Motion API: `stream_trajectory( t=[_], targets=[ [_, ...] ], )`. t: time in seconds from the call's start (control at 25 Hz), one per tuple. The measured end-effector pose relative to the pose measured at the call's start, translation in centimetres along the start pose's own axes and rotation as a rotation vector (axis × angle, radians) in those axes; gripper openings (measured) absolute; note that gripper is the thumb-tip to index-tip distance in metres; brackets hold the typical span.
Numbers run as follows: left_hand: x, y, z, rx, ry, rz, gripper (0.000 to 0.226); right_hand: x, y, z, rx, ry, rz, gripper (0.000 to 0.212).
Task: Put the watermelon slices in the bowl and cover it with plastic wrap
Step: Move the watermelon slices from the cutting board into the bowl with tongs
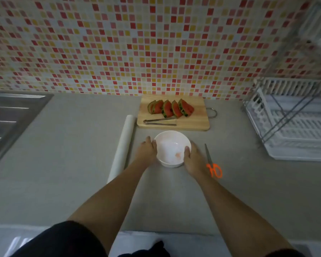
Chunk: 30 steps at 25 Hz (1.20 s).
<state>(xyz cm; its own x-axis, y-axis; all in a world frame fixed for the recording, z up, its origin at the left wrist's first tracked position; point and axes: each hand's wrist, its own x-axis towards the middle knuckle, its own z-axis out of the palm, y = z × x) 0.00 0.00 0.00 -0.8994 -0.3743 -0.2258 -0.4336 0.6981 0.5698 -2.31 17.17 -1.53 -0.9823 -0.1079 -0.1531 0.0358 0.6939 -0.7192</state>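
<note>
Both hands' grip closed on white bowl — left hand, right hand. Beyond bowl: watermelon slices on cutting board. Left of bowl — plastic wrap roll.

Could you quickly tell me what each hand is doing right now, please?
Left hand: cupped against the left side of the white bowl, holding it.
Right hand: holding the bowl's right side, thumb on the rim.

Two bare forearms run up from the bottom edge toward twelve o'clock, ending in the bare left hand and right hand, with no rings, watch or gloves. Short black fabric sleeves cover the upper arms at seven and five o'clock.
</note>
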Motion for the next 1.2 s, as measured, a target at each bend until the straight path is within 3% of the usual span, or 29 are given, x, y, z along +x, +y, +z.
stream_trajectory(
  t=[0.12,0.36,0.76,1.2],
  targets=[
    [0.6,-0.4,0.9,-0.065,-0.007,0.023,0.038,0.6,0.1,1.2,0.164,0.065,0.077,0.041],
    [0.8,-1.7,2.3,-0.266,0.027,0.066,0.032,1.6,1.2,2.5,0.421,-0.024,0.205,0.041],
    [0.4,-2.1,3.2,-0.384,0.095,0.076,0.032,1.1,2.4,3.1,0.493,0.045,0.181,0.036],
    [4.8,0.3,3.0,-0.359,0.038,0.061,0.037,5.7,1.2,1.1,0.357,0.077,0.186,0.038]
  ],
)
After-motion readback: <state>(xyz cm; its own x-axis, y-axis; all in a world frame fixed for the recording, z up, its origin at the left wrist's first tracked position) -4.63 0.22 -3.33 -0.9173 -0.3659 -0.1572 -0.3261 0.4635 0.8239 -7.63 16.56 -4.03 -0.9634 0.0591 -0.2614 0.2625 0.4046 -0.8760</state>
